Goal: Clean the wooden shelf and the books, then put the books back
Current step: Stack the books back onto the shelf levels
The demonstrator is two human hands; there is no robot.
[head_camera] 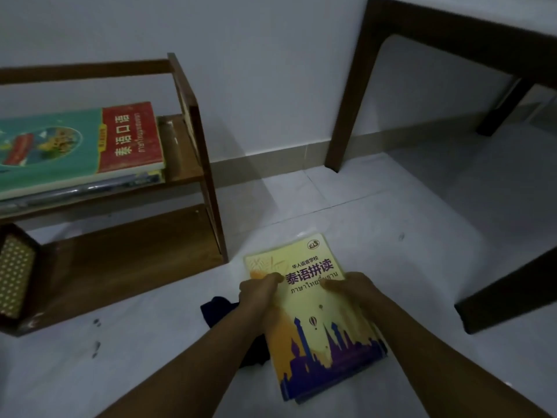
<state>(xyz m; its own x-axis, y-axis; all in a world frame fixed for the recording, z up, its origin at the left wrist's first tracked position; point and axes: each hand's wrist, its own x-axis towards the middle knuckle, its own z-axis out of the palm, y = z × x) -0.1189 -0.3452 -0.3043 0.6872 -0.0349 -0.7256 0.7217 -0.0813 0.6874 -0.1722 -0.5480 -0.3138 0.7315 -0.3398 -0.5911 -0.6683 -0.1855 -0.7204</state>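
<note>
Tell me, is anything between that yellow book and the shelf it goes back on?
Nothing visible on the floor between them. Both hands, left and right, grip the yellow book, which lies right of the shelf. A green-and-red book already lies flat on the upper board, and bare board shows only at its right end.

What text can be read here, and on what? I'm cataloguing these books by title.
"华人语言学校": small line near the top of the yellow book, which both hands hold on the floor.
"泰语拼读": its large title.
Thai line beneath: partly covered by the right hand; not readable in full.
Round logo at its top corner: too small.
"泰语口语": red panel of the green and red book on the wooden shelf.
Thai line beside it: too blurred.
</note>
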